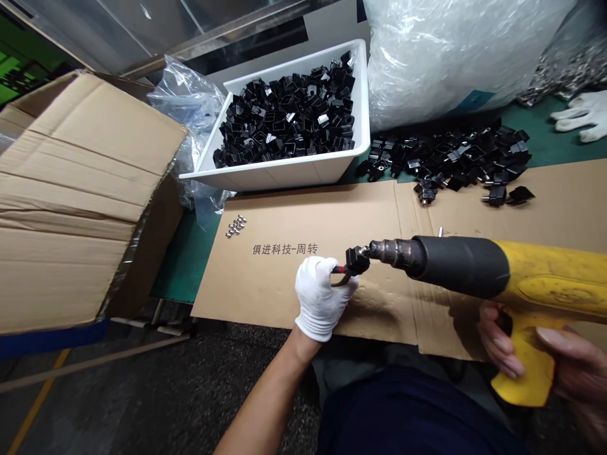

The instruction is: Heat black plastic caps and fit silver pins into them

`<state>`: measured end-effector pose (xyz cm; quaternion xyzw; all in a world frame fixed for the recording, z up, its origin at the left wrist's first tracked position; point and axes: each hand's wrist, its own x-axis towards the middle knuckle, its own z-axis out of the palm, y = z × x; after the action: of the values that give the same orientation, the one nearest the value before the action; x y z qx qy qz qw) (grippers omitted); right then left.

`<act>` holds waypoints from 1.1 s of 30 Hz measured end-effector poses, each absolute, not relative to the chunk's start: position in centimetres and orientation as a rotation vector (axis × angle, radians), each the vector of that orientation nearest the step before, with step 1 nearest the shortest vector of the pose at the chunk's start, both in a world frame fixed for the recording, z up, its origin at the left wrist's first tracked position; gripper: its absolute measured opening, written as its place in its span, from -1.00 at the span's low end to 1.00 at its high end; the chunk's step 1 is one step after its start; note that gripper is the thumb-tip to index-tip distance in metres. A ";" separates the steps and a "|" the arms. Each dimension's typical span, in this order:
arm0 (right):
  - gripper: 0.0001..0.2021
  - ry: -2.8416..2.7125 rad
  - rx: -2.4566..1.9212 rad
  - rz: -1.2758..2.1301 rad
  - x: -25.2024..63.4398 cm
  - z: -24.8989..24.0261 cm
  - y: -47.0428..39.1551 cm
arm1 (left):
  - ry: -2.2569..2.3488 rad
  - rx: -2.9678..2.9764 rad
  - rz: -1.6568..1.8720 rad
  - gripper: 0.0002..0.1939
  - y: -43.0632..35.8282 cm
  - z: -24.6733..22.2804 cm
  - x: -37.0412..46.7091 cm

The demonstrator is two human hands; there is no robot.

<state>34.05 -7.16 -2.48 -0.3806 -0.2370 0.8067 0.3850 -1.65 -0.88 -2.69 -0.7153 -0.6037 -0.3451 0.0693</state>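
Note:
My left hand [320, 297], in a white knit glove, is closed around a small pliers-like tool [339, 270] with dark, red-marked handles. Its jaws cannot be made out. At its far end is a black plastic part [356, 260] with a metal pin, held above the cardboard sheet. A yellow heat gun [531, 284] with a black barrel is in my bare right hand [535, 354], fingers wrapped round the grip. The gun's metal nozzle [391, 251] points left, with its tip almost at the pin; whether they touch is unclear.
A white bin [284, 172] full of black parts stands behind the cardboard sheet [265, 284]. More black parts [455, 158] lie heaped to the right. Several metal pins [236, 225] sit at left. Around are an open carton [71, 189], a plastic bag [455, 57] and a white glove [585, 117].

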 end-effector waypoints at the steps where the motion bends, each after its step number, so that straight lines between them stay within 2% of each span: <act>1: -0.62 -0.591 -0.951 2.065 34.1 -2.7 -7.2 | -1.856 -2.117 -1.028 -0.79 -1.0 -2.6 -1.7; 5: -0.61 -0.603 -0.852 2.111 34.6 -3.7 -7.5 | -2.094 -1.973 -1.056 -0.77 -1.5 -1.3 -2.0; 12: -0.61 -0.545 -0.781 2.096 34.4 -3.9 -7.4 | -2.263 -2.265 -1.307 -0.86 -2.8 0.9 -2.4; 23: -0.62 -0.538 -0.768 2.084 34.1 -4.4 -7.8 | -2.227 -2.865 -0.955 -0.84 -2.6 2.0 -2.9; 29: -0.65 -0.626 -0.813 2.075 33.8 -3.2 -7.3 | -2.243 -2.498 -0.915 -0.82 -1.1 1.2 -3.6; 33: -0.66 -0.648 -0.840 2.056 33.6 -2.1 -6.8 | -2.241 -2.460 -0.830 -0.82 -0.4 1.2 -3.6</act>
<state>33.56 -6.82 -2.14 -0.3323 -0.2564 0.8137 0.4022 -3.60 -0.44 1.24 -0.7099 -0.6467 -0.2394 -0.1432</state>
